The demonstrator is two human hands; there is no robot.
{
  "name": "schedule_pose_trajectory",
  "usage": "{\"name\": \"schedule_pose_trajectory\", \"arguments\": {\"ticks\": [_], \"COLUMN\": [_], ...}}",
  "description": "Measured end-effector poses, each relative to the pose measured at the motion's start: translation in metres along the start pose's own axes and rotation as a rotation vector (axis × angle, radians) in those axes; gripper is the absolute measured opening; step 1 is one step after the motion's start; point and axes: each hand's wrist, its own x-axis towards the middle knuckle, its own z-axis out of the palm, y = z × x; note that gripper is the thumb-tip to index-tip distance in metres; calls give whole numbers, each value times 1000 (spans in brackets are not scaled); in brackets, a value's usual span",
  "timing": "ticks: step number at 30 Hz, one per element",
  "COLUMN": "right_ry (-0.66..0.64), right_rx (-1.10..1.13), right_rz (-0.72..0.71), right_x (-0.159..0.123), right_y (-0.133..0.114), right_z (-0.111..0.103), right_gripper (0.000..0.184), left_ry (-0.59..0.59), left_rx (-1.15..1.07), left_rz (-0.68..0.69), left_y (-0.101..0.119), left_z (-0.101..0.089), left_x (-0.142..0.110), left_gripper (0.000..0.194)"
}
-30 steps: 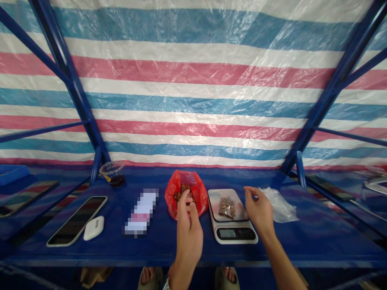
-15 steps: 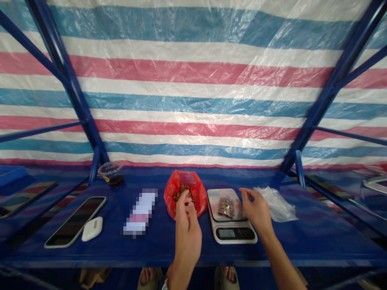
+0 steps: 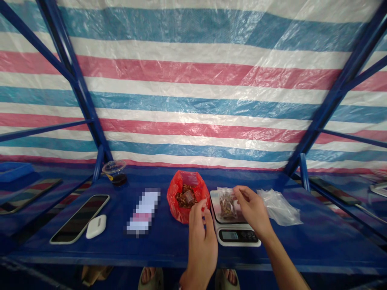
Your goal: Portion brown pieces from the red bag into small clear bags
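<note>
A red plastic bag (image 3: 173,201) stands with its mouth spread, holding small brown pieces and a small translucent object (image 3: 189,197). Near its right front edge is my left hand (image 3: 204,233), fingers loosely stretched and apart, with nothing visible in them. Beside the bag stands a white kitchen scale (image 3: 222,241) with a small display. My right hand (image 3: 255,211) pinches the upper right edge of a small clear plastic bag (image 3: 227,204) of brown pieces, over the scale's plate. The bag is partly lifted; whether it still touches the plate I cannot tell.
Clear empty plastic bags (image 3: 279,207) lie right of the scale. To the left are a phone (image 3: 80,219), a white earbud case (image 3: 96,226), a blurred-out phone-shaped item (image 3: 143,211) and a plastic cup of dark liquid (image 3: 116,173). Blue metal posts (image 3: 90,104) frame the blue table.
My left hand has come out of the red bag toward the scale. My right hand has moved left and taken hold of the small clear bag, tilting it up. The view has shifted slightly.
</note>
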Motion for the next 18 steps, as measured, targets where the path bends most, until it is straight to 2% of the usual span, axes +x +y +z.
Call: {"name": "schedule_pose_trajectory", "arguments": {"ticks": [4, 7, 12, 15, 18], "right_ry": [-89, -164, -252, -226, -225], "right_rx": [94, 71, 20, 7, 15], "right_rz": [-107, -120, -103, -110, -113], "right_x": [-11, -17, -20, -20, -21], "right_y": [-50, -73, -78, -75, -75], "right_z": [29, 60, 98, 108, 113], "right_gripper": [36, 27, 25, 22, 19], "left_ry": [40, 55, 156, 157, 181], "left_rx": [-188, -409, -742, -850, -853], "left_rz": [-128, -247, -444, -512, -538], "left_y": [-1, -5, -13, -17, -25], "left_z": [12, 14, 7, 2, -1], "left_x": [0, 6, 14, 18, 24], "left_gripper": [52, 59, 61, 52, 53]}}
